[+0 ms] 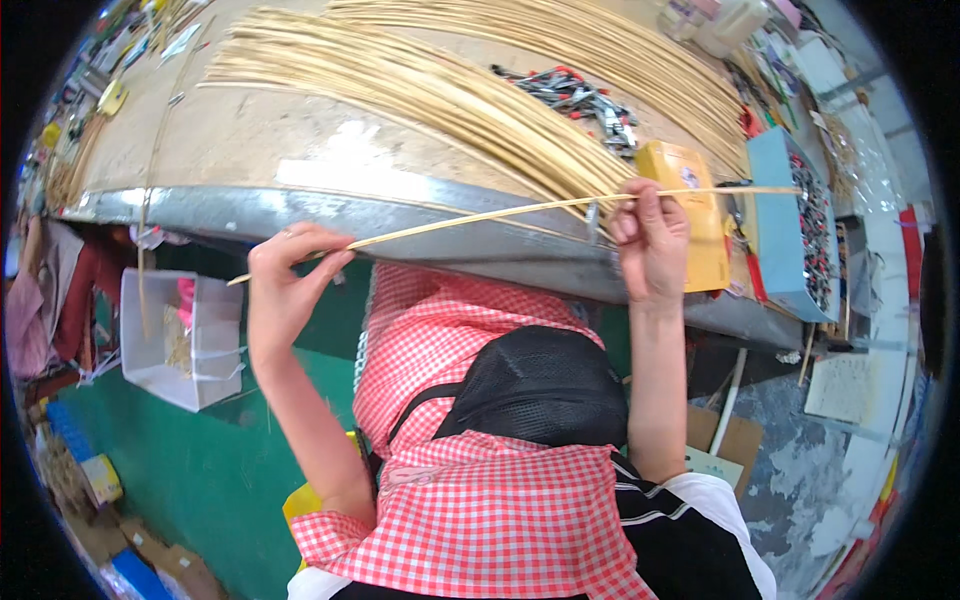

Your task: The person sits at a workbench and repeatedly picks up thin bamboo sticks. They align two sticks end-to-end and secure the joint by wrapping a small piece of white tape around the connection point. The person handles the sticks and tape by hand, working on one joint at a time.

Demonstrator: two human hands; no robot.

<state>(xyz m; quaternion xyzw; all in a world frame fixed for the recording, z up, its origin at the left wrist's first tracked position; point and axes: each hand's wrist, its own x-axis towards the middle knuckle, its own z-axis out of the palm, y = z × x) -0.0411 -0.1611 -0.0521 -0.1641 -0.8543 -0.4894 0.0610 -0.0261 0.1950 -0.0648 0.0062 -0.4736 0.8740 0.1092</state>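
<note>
A long thin bamboo stick (480, 215) spans between my hands in front of the table edge, its right end a little higher than its left. My left hand (290, 285) pinches it near the left end, and a short tip pokes out past the hand. With thumb and fingers, my right hand (655, 240) pinches it farther along; the rest reaches right, over a yellow box (680, 160) toward a light blue box (778, 270). Behind my right hand, the near ends of a large bundle of similar sticks (430, 95) lie on the table.
A second stick bundle (590, 45) lies farther back. Between the bundles sits a pile of small metal clips (575, 95) with red and black tips. Red-handled pliers (754, 275) rest beside the yellow box. A translucent bin (155, 350) stands below the table at left.
</note>
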